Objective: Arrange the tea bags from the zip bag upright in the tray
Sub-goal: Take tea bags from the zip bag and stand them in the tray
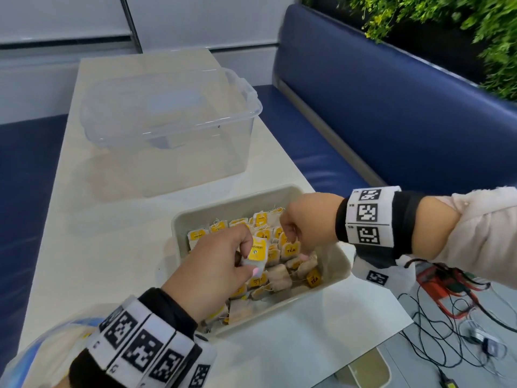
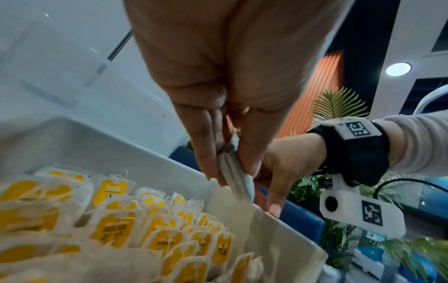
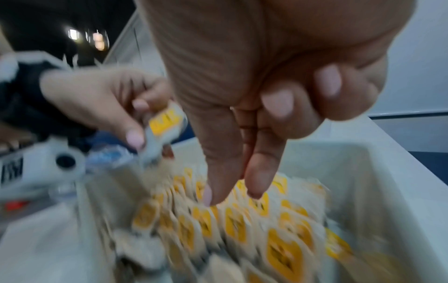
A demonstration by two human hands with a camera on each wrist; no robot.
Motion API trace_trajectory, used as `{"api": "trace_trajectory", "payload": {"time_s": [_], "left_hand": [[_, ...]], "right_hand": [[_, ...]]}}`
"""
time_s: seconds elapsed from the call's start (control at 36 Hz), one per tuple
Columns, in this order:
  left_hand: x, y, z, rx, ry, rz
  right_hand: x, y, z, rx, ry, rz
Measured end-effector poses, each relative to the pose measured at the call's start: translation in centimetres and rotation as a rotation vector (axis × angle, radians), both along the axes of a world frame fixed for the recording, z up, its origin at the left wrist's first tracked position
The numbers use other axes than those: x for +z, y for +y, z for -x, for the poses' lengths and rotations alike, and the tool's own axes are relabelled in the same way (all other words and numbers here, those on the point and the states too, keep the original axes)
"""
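A beige tray [image 1: 179, 219] near the table's front holds several tea bags [image 1: 279, 275] with yellow tags; those at the far end stand upright, those nearer lie loose. My left hand [image 1: 251, 258] pinches one yellow-tagged tea bag [image 1: 258, 249] between thumb and fingers just above the tray's middle; it shows edge-on [image 2: 238, 183] in the left wrist view. My right hand [image 1: 296, 245] hangs over the tray, two fingers [image 3: 257, 183] pointing straight down at the standing bags [image 3: 206, 224], holding nothing. The clear zip bag [image 1: 56, 334] lies under my left forearm.
A clear lidded plastic box [image 1: 167, 121] stands at the table's far end. A blue bench [image 1: 391, 107] runs along the right, with plants above. Cables and a red device [image 1: 436, 287] lie on the floor beyond the table's right edge.
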State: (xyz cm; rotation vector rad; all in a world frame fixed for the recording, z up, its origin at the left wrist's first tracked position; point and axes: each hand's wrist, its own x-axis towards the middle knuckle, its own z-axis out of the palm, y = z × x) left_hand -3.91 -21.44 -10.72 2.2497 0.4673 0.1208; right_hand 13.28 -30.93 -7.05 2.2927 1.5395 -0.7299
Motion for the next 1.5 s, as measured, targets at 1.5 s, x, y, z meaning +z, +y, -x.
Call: {"api": "trace_trajectory", "payload": {"time_s": [1.5], "left_hand": [[1.0, 1.5, 9.5, 0.196, -0.070, -0.104]], "right_hand": [[-4.2, -0.2, 0.9, 0.257, -0.265, 0.392]]}}
